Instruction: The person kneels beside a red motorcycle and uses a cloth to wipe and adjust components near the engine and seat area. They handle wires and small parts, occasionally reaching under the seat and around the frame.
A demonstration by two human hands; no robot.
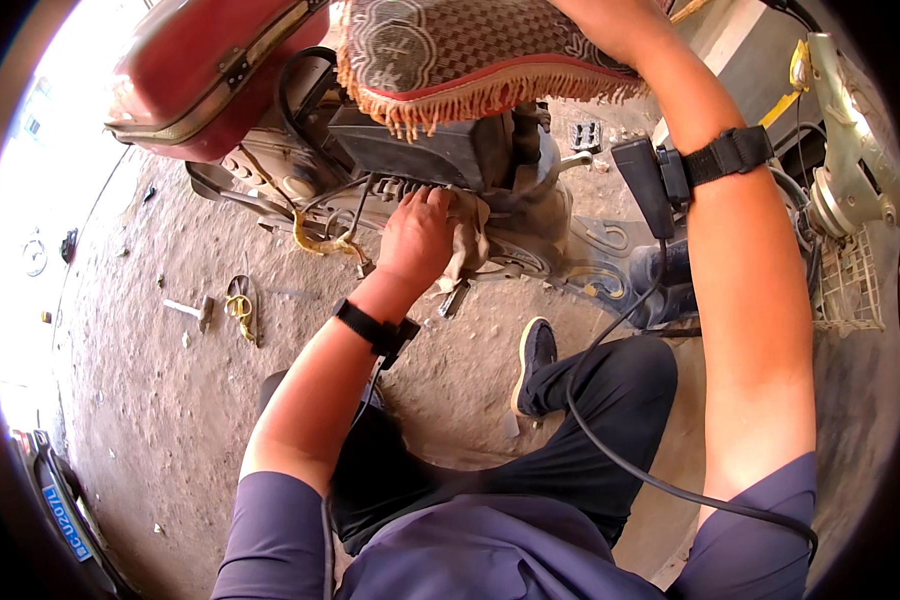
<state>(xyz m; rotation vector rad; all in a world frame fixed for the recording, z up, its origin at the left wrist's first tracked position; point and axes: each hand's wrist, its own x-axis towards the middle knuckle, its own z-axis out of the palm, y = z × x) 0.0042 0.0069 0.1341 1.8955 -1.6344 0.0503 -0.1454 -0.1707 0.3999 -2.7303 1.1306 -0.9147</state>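
My left hand [417,236] reaches into the open body of a scooter, fingers bent downward over a crumpled tan rag [468,240]. Just above it is the scooter's black plastic box [425,145]. Yellow-wrapped wires [315,240] hang to the left of this hand. At the top of the view my right hand [610,22] is at the raised seat with its checked, fringed cover [490,55]; its fingers are out of sight. Black straps with small devices circle both wrists, and a black cable runs from the right one.
The scooter's red rear box [205,70] stands at upper left. A hammer [192,312] and a yellow-and-black coil [241,310] lie on the dirt floor. To the right are a metal fork [840,150] and a wire basket [850,285]. Another vehicle's end [65,510] shows at lower left.
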